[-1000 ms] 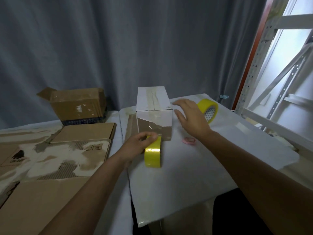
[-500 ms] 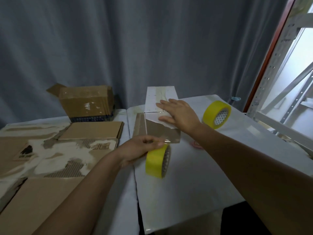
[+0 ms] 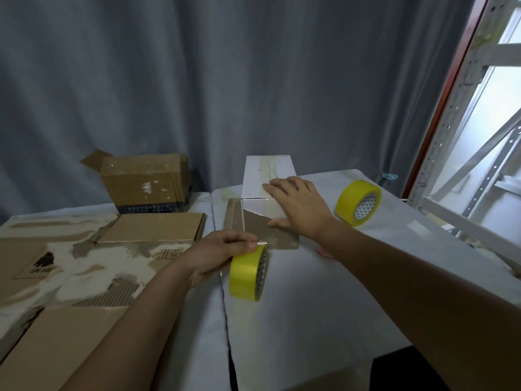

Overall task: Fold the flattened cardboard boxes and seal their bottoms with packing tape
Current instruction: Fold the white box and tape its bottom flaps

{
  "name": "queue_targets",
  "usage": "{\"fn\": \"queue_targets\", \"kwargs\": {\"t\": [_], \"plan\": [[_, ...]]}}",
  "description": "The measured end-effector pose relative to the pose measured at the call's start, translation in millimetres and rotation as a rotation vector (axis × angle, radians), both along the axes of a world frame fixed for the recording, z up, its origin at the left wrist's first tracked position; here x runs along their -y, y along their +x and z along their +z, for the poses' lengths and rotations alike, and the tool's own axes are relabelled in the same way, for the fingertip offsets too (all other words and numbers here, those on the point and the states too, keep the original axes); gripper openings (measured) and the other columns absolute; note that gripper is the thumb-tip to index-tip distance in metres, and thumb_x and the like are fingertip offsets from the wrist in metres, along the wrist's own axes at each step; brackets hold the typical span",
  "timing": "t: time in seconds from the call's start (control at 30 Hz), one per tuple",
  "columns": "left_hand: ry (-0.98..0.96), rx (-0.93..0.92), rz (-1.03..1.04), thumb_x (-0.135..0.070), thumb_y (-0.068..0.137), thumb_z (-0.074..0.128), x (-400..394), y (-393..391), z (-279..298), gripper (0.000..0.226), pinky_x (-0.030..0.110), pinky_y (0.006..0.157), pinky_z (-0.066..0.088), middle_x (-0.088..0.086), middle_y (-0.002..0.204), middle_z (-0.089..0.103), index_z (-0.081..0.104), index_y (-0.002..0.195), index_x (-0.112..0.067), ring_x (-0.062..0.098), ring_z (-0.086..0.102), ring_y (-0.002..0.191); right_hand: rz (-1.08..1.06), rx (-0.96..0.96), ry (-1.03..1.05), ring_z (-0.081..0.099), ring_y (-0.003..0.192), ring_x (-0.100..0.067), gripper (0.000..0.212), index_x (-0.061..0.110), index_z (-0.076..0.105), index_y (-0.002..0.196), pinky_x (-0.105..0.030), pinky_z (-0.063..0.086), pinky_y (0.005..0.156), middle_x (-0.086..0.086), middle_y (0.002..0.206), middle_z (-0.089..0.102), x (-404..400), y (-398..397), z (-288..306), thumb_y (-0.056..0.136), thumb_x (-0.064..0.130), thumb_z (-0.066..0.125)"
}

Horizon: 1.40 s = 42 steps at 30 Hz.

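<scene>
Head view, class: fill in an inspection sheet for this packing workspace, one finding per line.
Surface: white-covered table.
Job's things: white box standing taped; tape roll in use; flattened cardboard at left.
Clutter: second tape roll; brown carton at the back; pink item, mostly hidden by the right arm.
Hands: left hand pinches the tape end at the roll; right hand lies flat on the box, fingers straight.
Cables: nothing seen.
Surroundings: grey curtain; metal shelving at right.

grey curtain (image 3: pixel 197 80), bright window (image 3: pixel 490 114)
</scene>
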<state>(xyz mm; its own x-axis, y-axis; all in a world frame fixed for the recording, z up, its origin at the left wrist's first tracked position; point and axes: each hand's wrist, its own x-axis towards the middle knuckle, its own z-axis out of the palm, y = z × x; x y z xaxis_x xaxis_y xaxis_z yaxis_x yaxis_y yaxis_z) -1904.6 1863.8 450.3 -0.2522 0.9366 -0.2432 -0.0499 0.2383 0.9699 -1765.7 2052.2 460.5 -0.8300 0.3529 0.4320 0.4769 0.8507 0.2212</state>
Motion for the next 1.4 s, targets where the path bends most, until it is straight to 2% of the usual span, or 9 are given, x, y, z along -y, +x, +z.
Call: {"fn": "queue_targets", "kwargs": {"t": [0.17,0.27,0.4,0.6,0.83,0.97,1.1,1.2,1.4], "plan": [[0.094,-0.016,0.033,-0.016,0.082,0.074,12,7,7,0.036,0.036,0.095,0.053,0.003,0.116,0.071,0.069,0.117,-0.019,0.022,0.067,0.105,-0.001,-0.046,-0.18,0.031,0.135,-0.027,0.071,0.028,0.033,0.146,-0.041,0.025,0.11,0.001,0.151,0.032,10,1,9,0.085,0.053,0.06],[0.184,-0.017,0.117,-0.018,0.079,0.076,21,13,10,0.037,0.033,0.087,0.056,-0.004,0.112,0.072,0.07,0.116,-0.023,0.018,0.07,0.095,0.072,-0.442,-0.299,0.054,0.106,-0.023,0.024,0.02,0.06,0.115,-0.038,0.042,0.091,-0.002,0.115,0.059,30,13,9,0.093,0.027,0.055],[0.271,-0.11,0.134,-0.019,0.081,0.076,24,26,7,0.039,0.032,0.081,0.056,-0.009,0.108,0.072,0.066,0.119,-0.024,0.014,0.069,0.091,0.007,-0.664,-1.405,0.068,0.069,-0.021,0.029,0.013,0.06,0.098,-0.034,0.054,0.066,-0.007,0.078,0.07,85,23,0,0.095,0.041,0.055],[0.345,-0.28,0.107,-0.023,0.084,0.075,19,45,0,0.052,0.028,0.082,0.055,-0.011,0.125,0.058,0.054,0.128,-0.039,0.014,0.066,0.102,0.05,-0.789,-1.896,0.071,0.094,-0.026,0.023,0.005,0.062,0.115,-0.038,0.058,0.084,-0.015,0.109,0.071,97,29,-11,0.095,0.017,0.058],[0.44,-0.764,0.342,-0.034,0.09,0.066,16,42,7,0.042,0.017,0.085,0.049,-0.017,0.129,0.054,0.051,0.129,-0.038,0.005,0.058,0.11,-0.107,-0.877,-1.593,0.059,0.076,-0.018,0.011,0.019,0.066,0.084,-0.025,0.048,0.059,-0.006,0.086,0.064,90,43,-19,0.092,0.014,0.062],[0.32,-0.969,0.14,-0.031,0.088,0.07,7,47,16,0.035,-0.002,0.077,0.033,-0.017,0.11,0.057,0.063,0.121,-0.023,-0.001,0.053,0.099,-0.108,-0.748,-1.387,0.061,0.087,-0.017,0.013,0.024,0.067,0.075,-0.035,0.049,0.083,0.001,0.089,0.069,92,49,-25,0.086,0.019,0.065],[0.231,-0.919,0.111,-0.023,0.087,0.071,-5,53,14,0.007,0.006,0.066,0.04,-0.013,0.086,0.066,0.071,0.094,-0.022,-0.008,0.056,0.074,-0.06,-0.656,-1.268,0.064,0.095,-0.018,0.01,0.032,0.068,0.074,-0.04,0.049,0.09,0.003,0.094,0.071,96,50,-16,0.072,0.041,0.062],[0.201,-0.875,0.148,-0.02,0.087,0.069,-9,47,15,0.006,0.031,0.076,0.055,-0.011,0.08,0.071,0.072,0.082,-0.024,0.003,0.065,0.078,-0.021,-0.62,-1.221,0.065,0.092,-0.012,0.005,0.031,0.07,0.081,-0.03,0.048,0.086,0.007,0.091,0.072,94,53,-10,0.082,0.034,0.066],[0.185,-0.78,0.195,-0.025,0.085,0.071,-8,49,18,0.007,0.031,0.074,0.054,-0.004,0.079,0.071,0.072,0.08,-0.02,0.012,0.066,0.079,0.004,-0.5,-1.247,0.061,0.107,-0.009,0.034,0.027,0.065,0.121,-0.028,0.046,0.098,0.009,0.118,0.065,90,56,-1,0.09,0.038,0.064]]}}
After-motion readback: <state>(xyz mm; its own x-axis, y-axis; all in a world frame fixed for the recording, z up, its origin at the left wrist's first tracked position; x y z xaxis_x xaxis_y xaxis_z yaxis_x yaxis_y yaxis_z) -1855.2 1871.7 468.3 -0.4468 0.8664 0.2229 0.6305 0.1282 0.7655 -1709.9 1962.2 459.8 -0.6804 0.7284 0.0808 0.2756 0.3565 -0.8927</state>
